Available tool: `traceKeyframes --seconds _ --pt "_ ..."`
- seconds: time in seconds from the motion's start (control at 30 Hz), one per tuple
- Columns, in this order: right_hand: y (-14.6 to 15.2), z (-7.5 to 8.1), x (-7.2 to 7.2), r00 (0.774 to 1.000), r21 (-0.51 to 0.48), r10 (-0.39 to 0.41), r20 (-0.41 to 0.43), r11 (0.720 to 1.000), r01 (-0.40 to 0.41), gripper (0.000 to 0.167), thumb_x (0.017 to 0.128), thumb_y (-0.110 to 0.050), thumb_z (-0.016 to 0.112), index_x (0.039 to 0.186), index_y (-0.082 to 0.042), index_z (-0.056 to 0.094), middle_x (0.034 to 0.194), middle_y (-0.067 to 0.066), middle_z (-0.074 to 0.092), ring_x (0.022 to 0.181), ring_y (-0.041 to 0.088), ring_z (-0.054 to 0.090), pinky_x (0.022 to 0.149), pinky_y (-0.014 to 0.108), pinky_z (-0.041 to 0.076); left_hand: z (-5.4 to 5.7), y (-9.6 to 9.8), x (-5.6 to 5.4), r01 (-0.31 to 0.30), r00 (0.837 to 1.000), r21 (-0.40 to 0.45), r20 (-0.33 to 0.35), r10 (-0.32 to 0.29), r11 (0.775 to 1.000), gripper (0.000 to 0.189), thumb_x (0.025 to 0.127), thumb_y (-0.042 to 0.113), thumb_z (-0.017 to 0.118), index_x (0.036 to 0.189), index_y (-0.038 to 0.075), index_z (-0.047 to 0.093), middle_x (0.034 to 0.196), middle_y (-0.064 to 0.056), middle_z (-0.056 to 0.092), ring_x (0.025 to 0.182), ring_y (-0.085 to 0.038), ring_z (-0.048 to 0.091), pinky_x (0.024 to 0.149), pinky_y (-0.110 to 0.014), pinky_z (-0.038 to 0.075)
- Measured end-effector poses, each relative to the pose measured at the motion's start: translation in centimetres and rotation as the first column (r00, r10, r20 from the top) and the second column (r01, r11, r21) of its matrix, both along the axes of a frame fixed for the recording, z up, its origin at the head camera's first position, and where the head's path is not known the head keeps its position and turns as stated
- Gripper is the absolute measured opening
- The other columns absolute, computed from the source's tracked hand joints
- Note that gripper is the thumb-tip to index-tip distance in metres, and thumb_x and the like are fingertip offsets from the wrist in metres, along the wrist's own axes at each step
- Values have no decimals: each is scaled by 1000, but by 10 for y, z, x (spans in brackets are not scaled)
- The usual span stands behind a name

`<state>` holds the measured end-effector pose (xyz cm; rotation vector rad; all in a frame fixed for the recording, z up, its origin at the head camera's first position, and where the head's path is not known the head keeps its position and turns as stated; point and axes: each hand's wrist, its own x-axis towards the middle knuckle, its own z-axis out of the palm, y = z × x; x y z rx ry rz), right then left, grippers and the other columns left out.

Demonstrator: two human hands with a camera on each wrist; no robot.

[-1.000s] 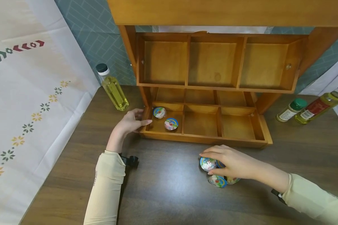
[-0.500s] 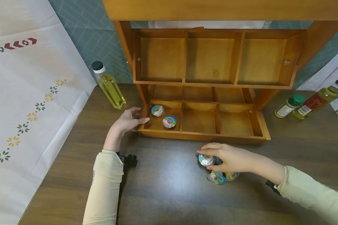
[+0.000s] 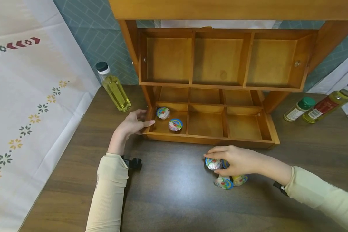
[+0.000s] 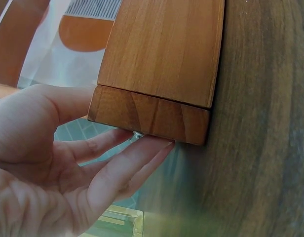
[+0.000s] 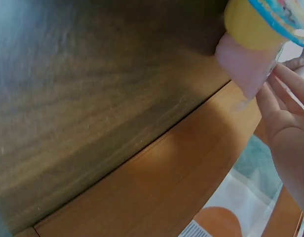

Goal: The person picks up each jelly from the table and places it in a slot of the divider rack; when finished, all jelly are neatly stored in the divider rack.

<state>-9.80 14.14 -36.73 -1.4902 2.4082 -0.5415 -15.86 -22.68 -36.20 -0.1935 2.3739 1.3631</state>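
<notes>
A wooden compartment rack [image 3: 191, 138] stands on the table. At its left end my left hand [image 3: 130, 124] grips the lower tray's side wall, thumb over the top edge and fingers outside; the left wrist view shows the wooden end [image 4: 147, 116] between them. Two small foil-lidded jelly cups, one [image 3: 163, 113] behind the other [image 3: 175, 124], lie in the left lower compartment. In front of the rack my right hand [image 3: 240, 160] holds a silver-lidded jelly cup [image 3: 213, 164] between thumb and fingers. Other cups [image 3: 224, 182] lie beside and under that hand, including a yellow one [image 3: 240, 180]; the palm partly hides them.
An oil bottle [image 3: 116, 91] stands left of the rack. On the right are a green-capped seasoning jar [image 3: 299, 109] and another oil bottle [image 3: 326, 106]. The rack's upper tray [image 3: 220, 86] overhangs the lower one. A white patterned cloth [image 3: 46, 138] borders the table's left edge.
The head view has shifted slightly. More of the yellow jelly cup shows below my right hand, which keeps its hold. My left hand stays on the rack.
</notes>
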Motion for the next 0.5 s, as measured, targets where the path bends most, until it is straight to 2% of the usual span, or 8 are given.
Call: traceKeyframes --seconds 0.3,0.37,0.5 --pt "3 13 -9 990 -84 38 -136 995 -50 46 82 -24 70 123 -5 60 118 4 60 96 12 62 75 24 54 1 -1 0 -3 1000 2 7 3 1000 70 90 27 64 145 6 27 142 -19 37 110 -33 52 78 -40 54" --pt "4 17 -11 988 -89 32 -154 995 -46 46 81 -23 71 122 -5 61 117 4 61 89 10 61 69 21 53 0 -1 0 -1 1000 7 6 1 1000 71 89 28 64 145 6 27 142 -19 38 108 -32 53 77 -39 54" --pt "5 24 -15 982 -129 -6 -188 992 -18 47 78 -22 74 121 -8 62 116 3 62 85 8 62 65 19 52 -1 -1 -1 -1 1000 21 3 1 1000 71 89 28 64 145 5 27 141 -20 38 104 -30 54 76 -37 54"
